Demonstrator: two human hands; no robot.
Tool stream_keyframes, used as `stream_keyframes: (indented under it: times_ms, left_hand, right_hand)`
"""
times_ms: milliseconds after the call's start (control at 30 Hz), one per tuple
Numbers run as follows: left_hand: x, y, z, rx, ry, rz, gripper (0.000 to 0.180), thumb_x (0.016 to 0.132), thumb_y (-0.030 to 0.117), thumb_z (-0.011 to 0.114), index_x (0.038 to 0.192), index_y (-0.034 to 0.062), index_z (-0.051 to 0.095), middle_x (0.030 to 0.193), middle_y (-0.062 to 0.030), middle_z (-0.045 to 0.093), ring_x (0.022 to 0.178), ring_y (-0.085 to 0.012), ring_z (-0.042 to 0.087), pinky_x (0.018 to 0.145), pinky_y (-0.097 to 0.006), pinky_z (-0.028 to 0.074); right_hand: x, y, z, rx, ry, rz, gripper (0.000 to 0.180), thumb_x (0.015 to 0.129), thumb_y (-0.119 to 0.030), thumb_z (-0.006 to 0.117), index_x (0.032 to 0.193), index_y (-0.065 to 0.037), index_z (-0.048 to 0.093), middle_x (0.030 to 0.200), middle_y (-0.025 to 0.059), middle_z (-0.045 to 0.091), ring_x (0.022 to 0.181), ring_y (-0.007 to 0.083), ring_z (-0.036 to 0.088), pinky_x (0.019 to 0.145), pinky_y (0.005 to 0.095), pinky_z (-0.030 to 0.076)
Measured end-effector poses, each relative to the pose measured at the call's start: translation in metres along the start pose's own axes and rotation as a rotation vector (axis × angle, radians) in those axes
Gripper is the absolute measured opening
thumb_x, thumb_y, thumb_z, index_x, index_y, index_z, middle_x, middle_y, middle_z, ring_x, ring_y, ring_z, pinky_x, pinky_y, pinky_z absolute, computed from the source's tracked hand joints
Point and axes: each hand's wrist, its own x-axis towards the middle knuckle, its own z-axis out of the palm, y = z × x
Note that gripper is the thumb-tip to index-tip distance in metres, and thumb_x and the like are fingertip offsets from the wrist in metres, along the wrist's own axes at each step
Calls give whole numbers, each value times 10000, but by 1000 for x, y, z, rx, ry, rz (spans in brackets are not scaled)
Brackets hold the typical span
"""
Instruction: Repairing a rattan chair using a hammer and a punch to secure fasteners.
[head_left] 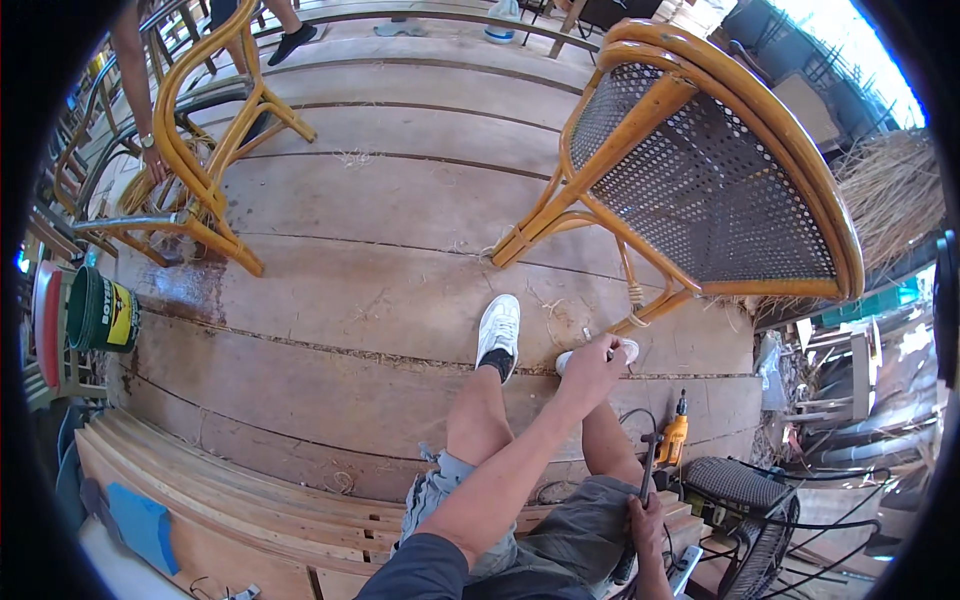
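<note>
My left arm reaches forward across my legs. My left hand [594, 368] is closed over my right shoe, its fingers pinched around something small and dark that I cannot make out. Beside my right thigh, my right hand [647, 522] grips a hammer [648, 468], its shaft pointing up and its dark head at the top. Ahead of my hands, a rattan chair [715, 190] with a dark woven mesh panel stands tilted on the floor. Its lower leg joint, wrapped with pale binding [635, 293], is nearest my left hand.
A yellow power drill [675, 432] stands on the floor to my right, near a dark wicker seat [735, 485] and cables. At the left, another person's hand [155, 165] touches a second rattan chair [205, 150]. A green bucket [92, 310] stands by the wooden bench [290, 520].
</note>
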Motion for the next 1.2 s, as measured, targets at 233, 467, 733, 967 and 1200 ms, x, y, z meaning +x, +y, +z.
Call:
stream_keyframes:
  times_ms: [233,467,733,967,1200]
  left_hand:
    - [0,10,-4,29,44,19,326,880,309,536,996,13,609,839,-203,645,802,-326,643,727,-386,483]
    - [18,24,-30,89,238,-22,279,879,277,574,994,26,620,746,-117,612,703,-230,588,678,-327,468]
    - [61,145,-63,901,297,431,402,895,256,531,1250,79,466,879,-118,606,746,-246,615,681,-364,495]
    - [89,223,-70,1842,243,414,647,880,217,470,1450,125,179,949,-169,609,714,-354,644,603,-451,530]
    - [103,243,-82,1927,333,488,745,846,279,562,1440,91,153,952,-197,610,730,-348,643,606,-445,526]
  right_hand:
    - [-15,-44,8,-215,119,-55,290,821,-257,615,759,10,517,566,157,563,498,273,601,473,395,457]
    - [2,-5,7,-317,175,17,319,781,-325,611,847,-14,586,758,247,621,756,425,618,658,474,470]
    - [5,0,-8,195,3,141,235,803,-176,627,796,42,539,572,172,584,433,257,584,413,365,448]
    - [11,8,-7,412,-13,111,190,824,-107,606,725,2,487,486,62,497,332,145,470,325,304,370]
    - [15,15,-5,469,-58,156,190,828,-90,588,712,-4,465,486,57,492,337,131,473,312,288,359]
